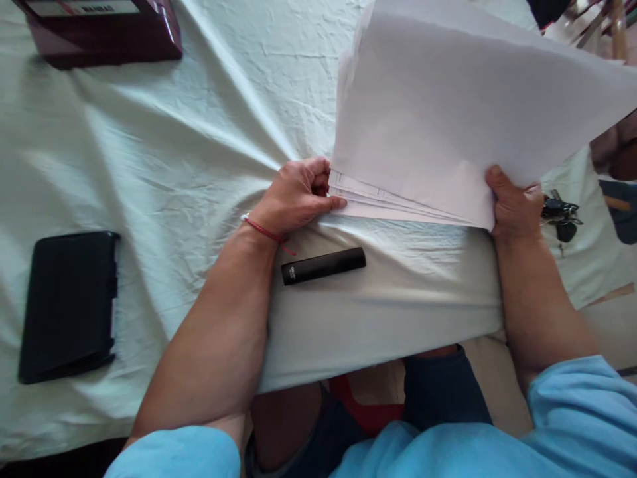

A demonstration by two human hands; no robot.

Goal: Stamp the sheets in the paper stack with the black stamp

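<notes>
A stack of white paper sheets (438,106) is held between both hands above the cloth-covered table. My left hand (306,189) pinches the near left corner, thumb on top and fingers curled underneath. There the sheets fan apart, and printed lines show along their edges. My right hand (515,202) grips the near right corner, its thumb lying over the top sheet, which looks blank. Just below my left hand, a black stapler-like bar (323,265) with small white lettering lies on the cloth.
A black flat case (70,305) lies at the left. At the upper left stands a dark maroon box (104,33). Several keys (562,212) rest right of my right hand. The table's near edge runs just in front of my lap.
</notes>
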